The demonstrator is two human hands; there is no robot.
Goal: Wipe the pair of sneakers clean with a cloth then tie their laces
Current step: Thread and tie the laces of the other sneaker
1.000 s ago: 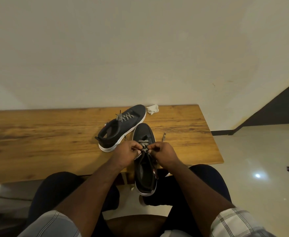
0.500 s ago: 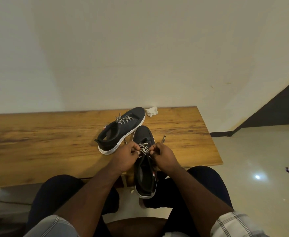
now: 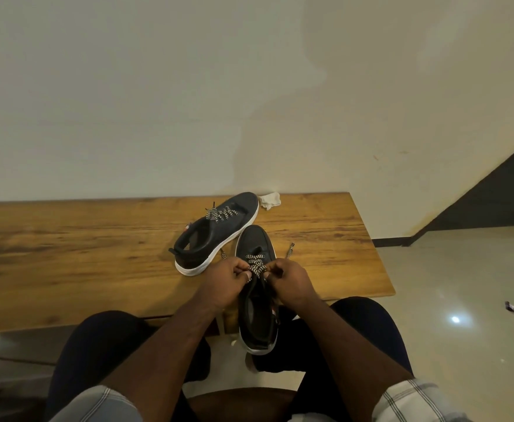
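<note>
Two dark sneakers with white soles and black-and-white patterned laces are on the wooden bench [image 3: 67, 254]. The far sneaker [image 3: 219, 229] lies angled toward the wall, its laces crossed over the tongue. The near sneaker [image 3: 257, 300] points away from me, its heel overhanging the bench edge between my knees. My left hand [image 3: 225, 283] and my right hand [image 3: 290, 280] both pinch its laces [image 3: 256, 266] over the tongue. One lace end [image 3: 289, 250] trails to the right on the bench. A crumpled white cloth [image 3: 269, 200] lies by the wall, beside the far sneaker's toe.
The bench runs along a pale wall and ends at the right, where a glossy tiled floor [image 3: 462, 284] begins. A small dark scrap [image 3: 512, 308] lies on the floor. My knees in dark trousers press close to the bench front.
Both hands have stayed on the near sneaker's laces, shifting slightly as they work them. The view has tilted a little upward. The far sneaker and the cloth have not moved.
</note>
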